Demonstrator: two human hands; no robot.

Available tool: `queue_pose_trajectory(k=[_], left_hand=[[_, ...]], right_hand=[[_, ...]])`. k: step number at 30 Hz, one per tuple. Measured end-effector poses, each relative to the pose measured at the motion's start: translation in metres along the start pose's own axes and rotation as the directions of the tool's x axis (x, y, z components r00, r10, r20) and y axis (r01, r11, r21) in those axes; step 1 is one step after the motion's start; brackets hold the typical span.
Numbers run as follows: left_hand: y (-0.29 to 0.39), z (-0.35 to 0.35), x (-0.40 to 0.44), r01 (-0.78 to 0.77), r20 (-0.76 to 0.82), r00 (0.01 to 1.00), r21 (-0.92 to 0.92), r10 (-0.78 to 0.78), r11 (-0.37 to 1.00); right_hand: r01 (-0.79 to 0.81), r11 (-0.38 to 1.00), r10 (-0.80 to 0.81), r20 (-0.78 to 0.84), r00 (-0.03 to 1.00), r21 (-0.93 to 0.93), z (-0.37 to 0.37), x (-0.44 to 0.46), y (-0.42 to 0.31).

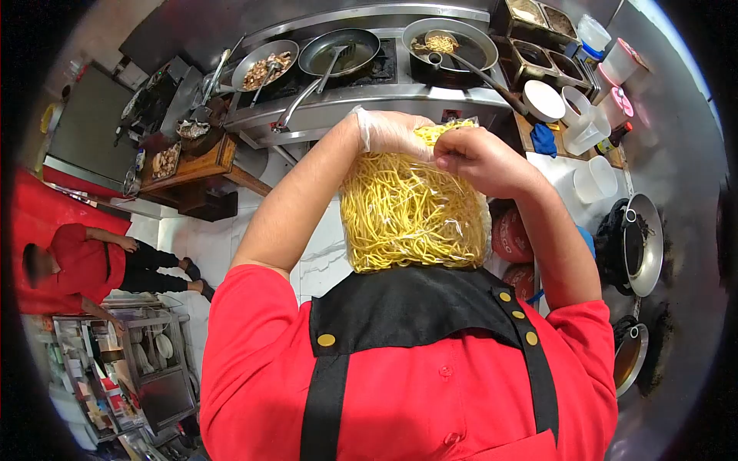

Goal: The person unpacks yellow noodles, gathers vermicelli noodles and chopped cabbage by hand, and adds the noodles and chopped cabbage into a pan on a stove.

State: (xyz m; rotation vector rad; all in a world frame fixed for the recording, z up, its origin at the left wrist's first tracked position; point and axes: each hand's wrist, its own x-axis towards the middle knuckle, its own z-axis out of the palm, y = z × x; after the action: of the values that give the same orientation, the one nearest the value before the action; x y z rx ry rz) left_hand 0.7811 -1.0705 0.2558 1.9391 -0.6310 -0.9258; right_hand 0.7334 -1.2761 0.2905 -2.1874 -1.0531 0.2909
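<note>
A clear plastic bag of yellow noodles (411,215) is held upright against my chest, above the black apron. My left hand (396,134), in a thin clear glove, is closed at the top left of the bag, with its fingertips partly hidden by film and noodles. My bare right hand (484,157) pinches the bag's upper right edge with curled fingers. Some noodles show between my two hands at the bag's mouth.
On the stove ahead are a pan of chopped food (269,69), a dark pan (338,52) and a wok with a strainer (469,58). White containers (588,131) stand at right; pans (647,246) hang on the wall. A person (92,261) stands at left.
</note>
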Motion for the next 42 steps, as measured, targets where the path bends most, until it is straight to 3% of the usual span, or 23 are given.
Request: queue_pose_trajectory(k=[2,5,7,12,15,17,18,21,22,23,25,33,35,38,42], left_hand=[[0.002,-0.002,0.003,-0.027,0.006,1.0,0.169,0.027,0.985],[0.001,0.001,0.004,-0.036,-0.068,0.996,0.281,0.057,0.959],[0.003,0.005,0.0,-0.022,-0.082,0.996,0.277,0.046,0.961],[0.004,0.006,0.0,0.009,-0.099,0.995,0.262,0.017,0.965],[-0.001,0.007,-0.006,-0.096,-0.134,0.982,0.251,0.133,0.963],[-0.007,0.007,-0.007,-0.382,-0.26,0.88,0.108,0.397,0.918],[-0.008,0.005,-0.009,-0.492,-0.212,0.851,-0.005,0.48,0.87],[-0.014,0.019,-0.025,-0.489,-0.231,0.85,-0.01,0.473,0.872],[-0.015,0.023,-0.027,-0.463,-0.249,0.843,0.114,0.477,0.879],[-0.015,0.027,-0.029,-0.462,-0.25,0.844,0.111,0.475,0.88],[-0.013,0.032,-0.031,-0.496,-0.202,0.77,0.407,0.605,0.767],[-0.003,0.059,-0.039,-0.274,-0.471,0.714,0.491,0.517,0.827],[-0.007,0.065,-0.037,-0.234,-0.54,0.662,0.509,0.52,0.828],[-0.009,0.07,-0.035,-0.179,-0.584,0.626,0.537,0.517,0.824],[-0.012,0.066,-0.033,-0.147,-0.578,0.602,0.598,0.551,0.788]], right_hand=[[-0.025,0.999,0.024,0.009,1.0,0.048,0.002,0.0,0.002],[-0.055,0.984,0.042,0.078,0.996,0.169,0.0,0.003,0.007],[-0.129,0.965,0.087,0.186,0.979,0.228,-0.003,0.004,0.006],[-0.135,0.911,0.033,0.259,0.965,0.389,-0.007,0.004,0.014],[-0.143,0.905,0.048,0.237,0.97,0.401,-0.002,0.005,0.018],[-0.145,0.907,0.07,0.198,0.978,0.395,-0.004,0.006,0.02],[-0.125,0.918,0.061,0.178,0.982,0.376,-0.004,0.005,0.019],[-0.121,0.925,0.06,0.174,0.983,0.361,-0.007,0.0,0.017],[-0.14,0.9,0.083,0.152,0.985,0.412,-0.005,-0.002,0.018],[-0.159,0.871,0.108,0.134,0.985,0.465,-0.002,-0.003,0.018],[-0.156,0.865,0.113,0.118,0.987,0.477,0.001,-0.004,0.014],[-0.13,0.837,0.097,0.09,0.991,0.531,0.011,0.004,0.011],[-0.108,0.753,0.068,0.086,0.994,0.649,0.013,0.006,0.01],[-0.14,0.71,0.047,0.153,0.987,0.69,0.013,0.008,0.02],[-0.135,0.642,0.061,0.125,0.99,0.754,0.016,0.007,0.016]])
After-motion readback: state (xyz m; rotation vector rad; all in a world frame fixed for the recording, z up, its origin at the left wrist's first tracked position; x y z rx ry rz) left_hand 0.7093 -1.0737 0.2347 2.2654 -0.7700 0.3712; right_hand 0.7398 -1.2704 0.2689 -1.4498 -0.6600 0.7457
